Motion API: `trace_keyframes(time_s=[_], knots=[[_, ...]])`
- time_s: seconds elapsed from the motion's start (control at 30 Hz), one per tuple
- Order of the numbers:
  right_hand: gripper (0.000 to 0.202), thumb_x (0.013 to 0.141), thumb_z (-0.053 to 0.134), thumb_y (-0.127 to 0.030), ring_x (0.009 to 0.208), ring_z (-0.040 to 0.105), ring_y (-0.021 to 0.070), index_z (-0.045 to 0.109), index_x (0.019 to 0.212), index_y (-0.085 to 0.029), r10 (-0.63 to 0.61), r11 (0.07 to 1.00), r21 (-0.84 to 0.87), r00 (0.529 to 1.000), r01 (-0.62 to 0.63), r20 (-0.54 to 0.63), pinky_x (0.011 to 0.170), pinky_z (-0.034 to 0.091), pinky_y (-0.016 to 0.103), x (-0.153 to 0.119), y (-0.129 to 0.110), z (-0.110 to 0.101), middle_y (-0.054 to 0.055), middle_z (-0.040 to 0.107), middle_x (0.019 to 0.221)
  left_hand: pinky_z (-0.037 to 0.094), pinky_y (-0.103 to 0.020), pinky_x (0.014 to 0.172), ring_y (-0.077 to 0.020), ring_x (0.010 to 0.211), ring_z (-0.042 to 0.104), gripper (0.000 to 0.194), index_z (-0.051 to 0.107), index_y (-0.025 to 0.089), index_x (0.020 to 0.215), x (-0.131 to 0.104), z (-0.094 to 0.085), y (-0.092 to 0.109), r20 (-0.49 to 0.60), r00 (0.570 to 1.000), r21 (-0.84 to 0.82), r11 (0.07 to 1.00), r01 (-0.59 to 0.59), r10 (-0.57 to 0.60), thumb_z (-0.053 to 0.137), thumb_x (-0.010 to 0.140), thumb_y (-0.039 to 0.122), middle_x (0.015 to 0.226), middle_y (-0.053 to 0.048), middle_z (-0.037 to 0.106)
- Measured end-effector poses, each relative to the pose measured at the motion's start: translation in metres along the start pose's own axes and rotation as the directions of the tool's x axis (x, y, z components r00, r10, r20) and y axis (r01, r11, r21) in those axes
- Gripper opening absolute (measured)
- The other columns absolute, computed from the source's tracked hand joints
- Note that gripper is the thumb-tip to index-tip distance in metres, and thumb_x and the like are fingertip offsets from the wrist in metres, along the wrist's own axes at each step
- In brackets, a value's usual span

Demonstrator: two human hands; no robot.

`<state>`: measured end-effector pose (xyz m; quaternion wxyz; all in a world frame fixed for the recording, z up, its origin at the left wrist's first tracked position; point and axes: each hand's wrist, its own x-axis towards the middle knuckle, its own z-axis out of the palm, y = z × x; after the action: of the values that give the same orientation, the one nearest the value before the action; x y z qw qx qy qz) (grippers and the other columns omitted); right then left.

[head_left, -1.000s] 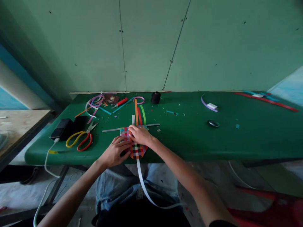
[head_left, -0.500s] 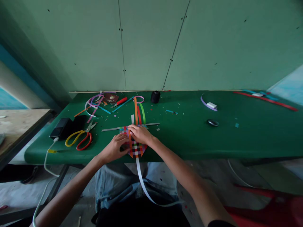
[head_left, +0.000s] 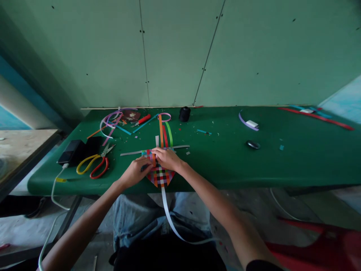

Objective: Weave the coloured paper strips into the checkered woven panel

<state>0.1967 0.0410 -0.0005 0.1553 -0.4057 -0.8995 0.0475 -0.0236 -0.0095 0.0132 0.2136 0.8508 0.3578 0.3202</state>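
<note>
Woven piece of multicoloured checked flat strips (head_left: pixel 161 175) at the near edge of the green-covered table (head_left: pixel 217 165), lying roughly flat, its tapered end towards the lap; I see both bare hands on or against it. The right hand (head_left: pixel 167 157) lies across its upper part, fingers close together and bent down onto the weave; its thumb is partly hidden, so I cannot tell whether it pinches a strip or only presses. The left hand (head_left: pixel 137 171) is curled at the left edge, fingers bent, fingertips at the weave; whether thumb and finger close on anything, I cannot make out. Loose orange strip (head_left: pixel 161 131), red strip (head_left: pixel 165 137) and green strip (head_left: pixel 169 136) stick out past the far edge; a thin grey strip (head_left: pixel 130 153) crosses there sideways. A long white strip (head_left: pixel 166 210) drops from the tapered end over the table edge. My handling estimate: very light, springy rather than limp, smooth enough for strips to slide, likely to crease or loosen at open ends. I judge the hold best flat-handed on the dense middle, with single strips taken close to the weave. Yellow-and-red-handled metal scissors (head_left: pixel 104 151) lie left of the hands.
</note>
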Motion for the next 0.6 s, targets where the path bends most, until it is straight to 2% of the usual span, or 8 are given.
trace_keyframes(time_s=[0.17,0.37,0.6], knots=[[0.042,0.103,0.046,-0.015,0.11,0.074,0.0221,0.062,0.141,-0.019,0.004,1.0,0.009,1.0,-0.004,-0.006,0.088,0.059,0.031,-0.0001,0.0001,0.0003,0.011,0.065,0.145,0.058,-0.036,0.094,-0.0213,0.102,0.071,0.02,0.074,0.023,0.102,-0.0012,-0.0015,-0.0003,0.016,1.0,-0.012,1.0,-0.014,0.014,0.057,0.105,0.033,0.106,-0.006,0.077],[0.044,0.102,0.046,-0.01,0.116,0.072,0.022,0.062,0.142,-0.018,-0.013,0.999,0.033,1.0,0.014,-0.007,0.095,0.059,0.033,0.0006,0.0023,0.0011,0.009,0.066,0.146,0.058,-0.035,0.09,-0.0219,0.101,0.072,0.022,0.074,0.022,0.104,-0.0033,-0.0034,-0.0005,-0.057,0.998,-0.013,1.0,0.024,-0.025,0.054,0.106,0.033,0.105,-0.007,0.076],[0.035,0.111,0.042,-0.023,0.117,0.072,0.0212,0.066,0.136,-0.019,-0.007,0.998,0.067,0.999,0.009,-0.031,0.094,0.058,0.032,0.0014,0.0018,0.0021,0.008,0.068,0.143,0.058,-0.037,0.099,-0.0219,0.112,0.071,0.022,0.074,0.023,0.114,-0.0045,-0.0054,0.0039,-0.045,0.999,-0.03,0.999,-0.02,0.019,0.054,0.107,0.029,0.119,-0.008,0.075]])
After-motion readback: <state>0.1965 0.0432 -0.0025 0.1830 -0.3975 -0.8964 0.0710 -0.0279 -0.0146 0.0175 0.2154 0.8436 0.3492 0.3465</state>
